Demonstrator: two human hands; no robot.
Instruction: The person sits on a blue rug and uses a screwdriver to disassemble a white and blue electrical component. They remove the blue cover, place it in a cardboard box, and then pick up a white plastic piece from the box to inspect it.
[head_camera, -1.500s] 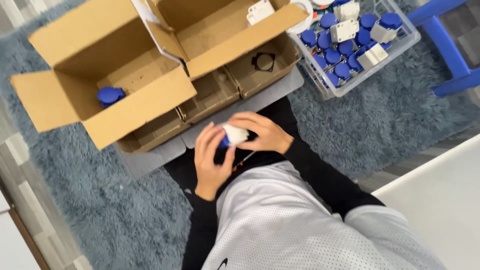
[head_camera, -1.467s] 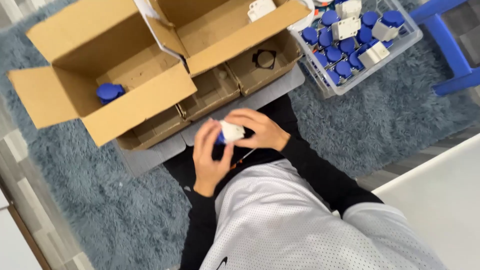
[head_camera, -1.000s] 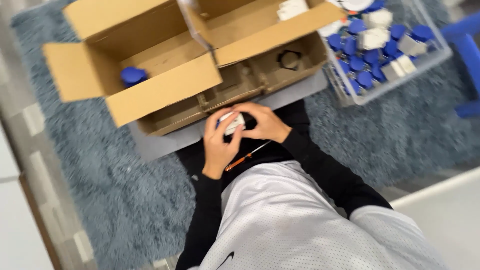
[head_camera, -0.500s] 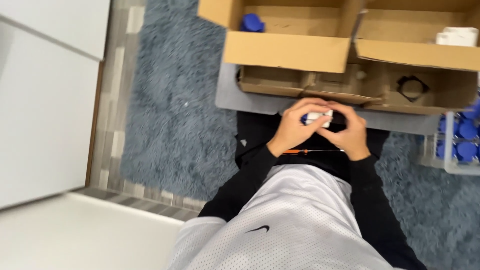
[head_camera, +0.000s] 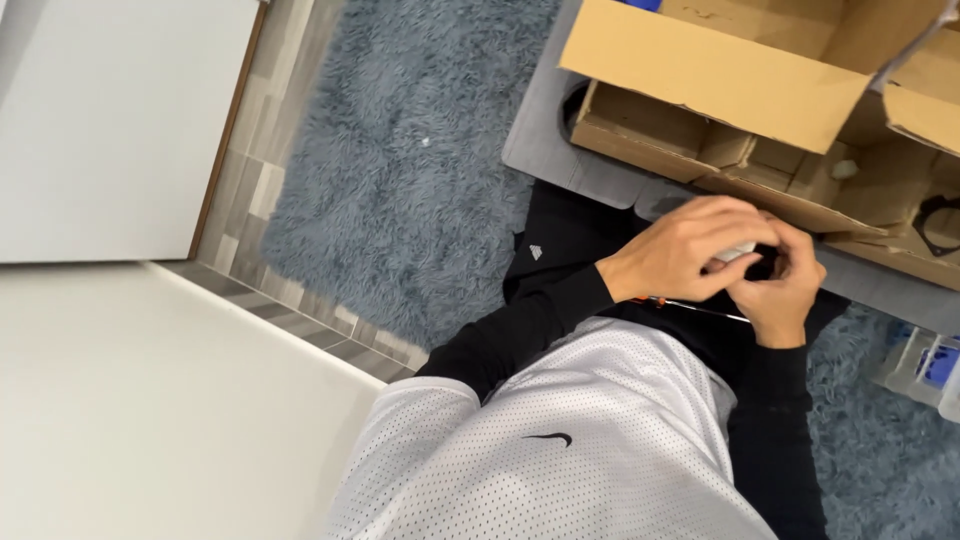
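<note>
My left hand (head_camera: 690, 250) and my right hand (head_camera: 785, 290) are pressed together over my lap, both closed around a small white object (head_camera: 738, 252) of which only a sliver shows between the fingers. A thin orange-handled tool (head_camera: 690, 305) lies on my black trousers just under the hands. Right above the hands sits a low cardboard tray with compartments (head_camera: 760, 165); one compartment holds a black ring (head_camera: 938, 215).
A large open cardboard box (head_camera: 715, 70) stands behind the tray on a grey mat (head_camera: 545, 140). A shaggy blue-grey rug (head_camera: 400, 170) lies left. A clear bin with blue-capped items (head_camera: 925, 360) sits at the right edge. White furniture panels (head_camera: 110, 130) stand left.
The view has swung and tilted, so the boxes slid to the upper right and white panels came in at left. My hands stay clasped on the small white object in my lap.
</note>
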